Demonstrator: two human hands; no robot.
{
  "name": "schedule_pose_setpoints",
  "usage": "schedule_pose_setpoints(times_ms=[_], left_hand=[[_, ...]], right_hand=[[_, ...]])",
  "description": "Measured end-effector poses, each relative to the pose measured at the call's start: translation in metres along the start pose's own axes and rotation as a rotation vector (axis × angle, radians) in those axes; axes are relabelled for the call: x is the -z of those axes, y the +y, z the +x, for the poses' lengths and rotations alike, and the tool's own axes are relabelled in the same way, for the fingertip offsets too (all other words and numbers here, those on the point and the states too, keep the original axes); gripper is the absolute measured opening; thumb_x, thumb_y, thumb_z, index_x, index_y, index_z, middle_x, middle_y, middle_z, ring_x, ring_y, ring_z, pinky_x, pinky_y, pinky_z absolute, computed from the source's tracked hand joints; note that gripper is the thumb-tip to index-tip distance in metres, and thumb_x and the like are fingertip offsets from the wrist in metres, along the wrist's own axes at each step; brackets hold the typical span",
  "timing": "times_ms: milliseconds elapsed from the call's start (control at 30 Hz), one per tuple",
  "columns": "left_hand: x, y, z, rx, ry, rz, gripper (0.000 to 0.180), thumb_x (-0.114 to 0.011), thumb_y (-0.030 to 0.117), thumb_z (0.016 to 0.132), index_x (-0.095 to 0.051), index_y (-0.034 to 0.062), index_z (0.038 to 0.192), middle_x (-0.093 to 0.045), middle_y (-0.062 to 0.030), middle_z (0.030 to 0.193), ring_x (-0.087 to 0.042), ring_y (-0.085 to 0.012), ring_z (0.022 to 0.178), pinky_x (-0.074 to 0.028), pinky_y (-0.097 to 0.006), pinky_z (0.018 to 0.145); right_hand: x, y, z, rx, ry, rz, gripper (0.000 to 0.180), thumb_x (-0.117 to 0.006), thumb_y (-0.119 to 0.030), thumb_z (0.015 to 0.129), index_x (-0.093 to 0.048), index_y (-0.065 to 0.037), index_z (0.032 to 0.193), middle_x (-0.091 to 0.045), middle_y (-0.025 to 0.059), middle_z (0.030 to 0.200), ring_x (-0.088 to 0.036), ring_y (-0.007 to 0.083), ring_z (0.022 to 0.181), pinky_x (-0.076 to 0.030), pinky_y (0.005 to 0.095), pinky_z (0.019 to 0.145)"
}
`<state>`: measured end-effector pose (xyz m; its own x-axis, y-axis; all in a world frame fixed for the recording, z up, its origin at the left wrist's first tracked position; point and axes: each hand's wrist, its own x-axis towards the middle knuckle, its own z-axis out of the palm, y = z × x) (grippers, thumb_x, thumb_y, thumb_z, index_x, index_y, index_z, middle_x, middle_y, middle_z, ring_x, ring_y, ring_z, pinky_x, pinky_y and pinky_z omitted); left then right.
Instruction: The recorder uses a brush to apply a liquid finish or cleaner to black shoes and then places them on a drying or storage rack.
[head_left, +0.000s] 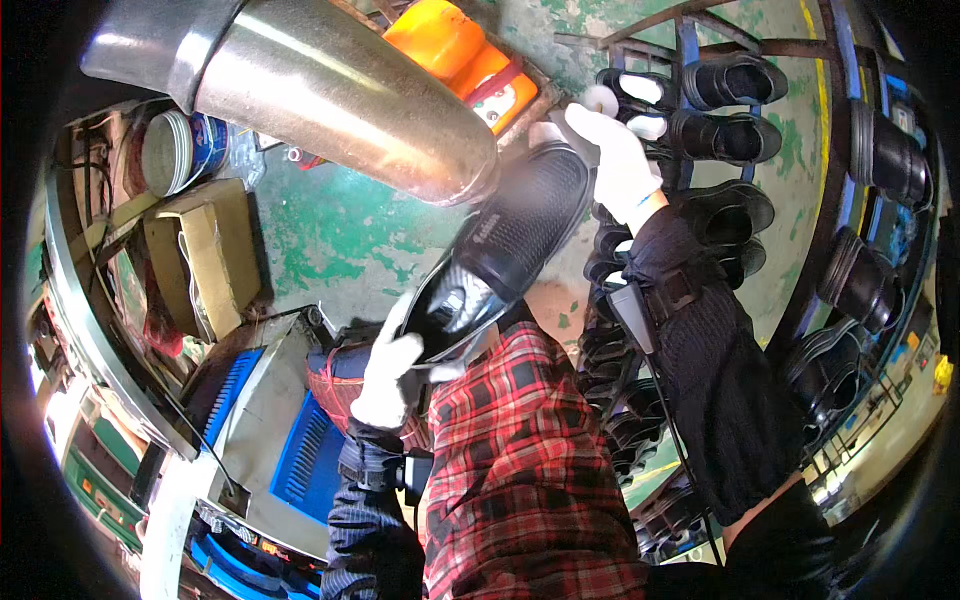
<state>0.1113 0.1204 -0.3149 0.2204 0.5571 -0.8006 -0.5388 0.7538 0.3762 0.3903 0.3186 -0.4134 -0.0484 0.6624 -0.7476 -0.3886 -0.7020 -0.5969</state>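
A black slip-on shoe (515,225) with a textured upper is held at a slant in front of my body, its toe up to the right and its opening down to the left. My left hand (388,375), in a white glove, is closed round the heel end, with some fingers hidden behind the shoe. At the toe is my right hand (615,160), also white-gloved, with its fingers closed against the edge. A pale grey patch by those fingertips is blurred, and I cannot tell what it is.
A big metal cylinder (340,100) juts in from the upper left, beside an orange container (450,55). Racks of black shoes (735,80) stand to the right. On the left are a cardboard box (205,260), a bucket (180,150) and a grey machine with blue vents (305,455).
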Motion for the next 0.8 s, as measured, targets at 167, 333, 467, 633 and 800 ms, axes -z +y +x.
schedule_pose_setpoints(times_ms=[167,333,467,633,800], left_hand=[[0.019,-0.008,0.008,0.431,0.054,-0.297,0.078,-0.054,0.059,0.089,-0.050,-0.0033,0.135,-0.065,-0.0184,0.122,-0.068,-0.0388,0.096,-0.061,-0.057,0.066],[0.028,-0.016,0.029,0.404,-0.089,-0.620,0.071,-0.049,0.060,0.090,-0.047,0.0128,0.143,-0.066,-0.0178,0.119,-0.068,-0.0407,0.086,-0.056,-0.055,0.057],[0.026,-0.003,0.035,0.378,0.024,-0.462,0.072,-0.050,0.059,0.091,-0.047,0.0069,0.141,-0.064,-0.0223,0.123,-0.067,-0.0420,0.099,-0.060,-0.058,0.070],[0.000,0.020,0.029,0.322,-0.098,-0.226,0.054,-0.063,0.031,0.090,-0.053,-0.0010,0.132,-0.063,-0.0252,0.121,-0.064,-0.0460,0.104,-0.056,-0.063,0.083],[0.004,0.030,-0.036,0.399,-0.273,-0.151,0.063,-0.059,0.030,0.093,-0.043,-0.0042,0.143,-0.062,-0.0232,0.128,-0.064,-0.0377,0.110,-0.058,-0.053,0.085]], right_hand=[[0.009,-0.007,0.005,-0.204,-0.138,0.183,0.024,-0.064,-0.020,0.096,-0.065,-0.001,0.110,-0.072,0.0123,0.100,-0.071,0.0257,0.087,-0.059,0.0374,0.078],[-0.024,-0.005,0.007,-0.035,0.095,-0.036,0.019,-0.070,-0.017,0.091,-0.067,-0.002,0.103,-0.072,0.0090,0.099,-0.069,0.0217,0.092,-0.055,0.0340,0.084],[-0.003,-0.013,0.016,-0.038,0.016,0.025,0.022,-0.064,-0.021,0.095,-0.068,0.000,0.100,-0.072,0.0115,0.095,-0.068,0.0226,0.084,-0.055,0.0354,0.081],[0.022,-0.029,-0.020,-0.017,-0.013,0.314,0.029,-0.055,-0.020,0.099,-0.066,0.007,0.099,-0.072,0.0221,0.098,-0.071,0.0335,0.087,-0.059,0.0445,0.083],[0.012,-0.032,-0.085,0.009,-0.024,0.183,0.042,-0.051,-0.031,0.102,-0.064,0.009,0.109,-0.071,0.0218,0.104,-0.067,0.0349,0.101,-0.053,0.0471,0.096]])
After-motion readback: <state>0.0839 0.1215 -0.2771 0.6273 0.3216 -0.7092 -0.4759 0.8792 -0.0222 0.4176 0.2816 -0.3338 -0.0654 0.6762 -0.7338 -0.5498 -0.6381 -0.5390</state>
